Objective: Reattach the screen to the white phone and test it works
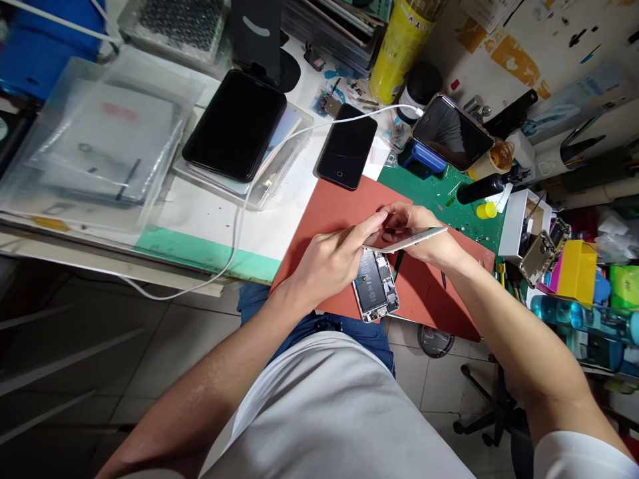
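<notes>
An opened phone body (375,287) lies on the red-brown mat (344,206) near its front edge, its battery and inner parts showing. Above it a white-edged phone screen (407,239) is held up, tilted and seen almost edge-on. My right hand (419,223) is closed around the screen from the far side, thumb and fingers partly hidden behind it. My left hand (332,259) grips the screen's left end, fingers bent over it and the tips partly out of sight. Its lower side is close to the phone body's upper left corner; whether they touch, I cannot tell.
A black phone (347,146) lies at the mat's far edge; a larger black device (234,126) rests on a box to the left. A white cable (239,226) crosses the table. On the right stand a propped phone (452,133), a yellow can (404,46) and a white box (522,223).
</notes>
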A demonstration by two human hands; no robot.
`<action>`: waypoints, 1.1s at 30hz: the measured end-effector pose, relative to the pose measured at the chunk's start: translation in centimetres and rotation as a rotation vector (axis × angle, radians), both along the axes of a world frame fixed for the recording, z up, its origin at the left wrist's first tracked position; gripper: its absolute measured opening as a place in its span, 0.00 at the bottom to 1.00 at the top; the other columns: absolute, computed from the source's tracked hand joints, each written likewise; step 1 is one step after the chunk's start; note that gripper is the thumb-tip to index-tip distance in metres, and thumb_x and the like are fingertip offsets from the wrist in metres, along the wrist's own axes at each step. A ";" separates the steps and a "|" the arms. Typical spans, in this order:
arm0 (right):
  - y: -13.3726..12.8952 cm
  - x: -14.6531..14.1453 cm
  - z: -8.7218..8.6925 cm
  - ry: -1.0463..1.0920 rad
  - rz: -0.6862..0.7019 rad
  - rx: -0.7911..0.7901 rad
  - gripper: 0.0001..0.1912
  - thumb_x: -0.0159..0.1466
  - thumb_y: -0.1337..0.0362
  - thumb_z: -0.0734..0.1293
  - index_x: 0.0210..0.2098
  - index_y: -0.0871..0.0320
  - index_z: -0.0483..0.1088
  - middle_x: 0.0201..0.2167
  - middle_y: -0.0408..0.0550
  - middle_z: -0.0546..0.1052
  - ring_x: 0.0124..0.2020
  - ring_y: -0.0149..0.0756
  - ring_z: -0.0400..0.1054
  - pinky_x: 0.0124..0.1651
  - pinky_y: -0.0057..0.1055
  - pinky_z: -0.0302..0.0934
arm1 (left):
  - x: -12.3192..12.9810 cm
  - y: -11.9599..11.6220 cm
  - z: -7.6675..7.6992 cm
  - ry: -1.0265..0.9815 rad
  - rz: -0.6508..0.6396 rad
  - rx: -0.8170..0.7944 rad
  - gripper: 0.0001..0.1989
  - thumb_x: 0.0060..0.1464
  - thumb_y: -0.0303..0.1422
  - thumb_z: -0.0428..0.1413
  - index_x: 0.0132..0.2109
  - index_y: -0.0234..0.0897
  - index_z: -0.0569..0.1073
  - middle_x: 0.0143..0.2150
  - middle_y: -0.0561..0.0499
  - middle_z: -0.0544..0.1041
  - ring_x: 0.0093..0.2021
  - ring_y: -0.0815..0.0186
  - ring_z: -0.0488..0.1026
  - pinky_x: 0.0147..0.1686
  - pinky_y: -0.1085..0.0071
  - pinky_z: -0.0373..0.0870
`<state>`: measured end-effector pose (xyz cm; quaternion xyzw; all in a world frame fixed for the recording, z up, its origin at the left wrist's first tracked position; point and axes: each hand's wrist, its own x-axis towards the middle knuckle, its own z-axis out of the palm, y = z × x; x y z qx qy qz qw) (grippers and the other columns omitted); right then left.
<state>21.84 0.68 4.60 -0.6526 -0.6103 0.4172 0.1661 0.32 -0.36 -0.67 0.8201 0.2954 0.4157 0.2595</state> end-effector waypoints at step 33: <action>0.1 -0.6 1.0 -0.064 0.051 -0.007 0.14 0.52 0.67 0.74 0.38 0.55 0.73 0.32 0.43 0.78 0.35 0.39 0.73 0.36 0.32 0.65 | 0.0 0.0 -0.4 0.023 0.005 0.031 0.33 0.64 0.18 0.46 0.73 0.41 0.58 0.61 0.48 0.80 0.51 0.66 0.83 0.53 0.67 0.82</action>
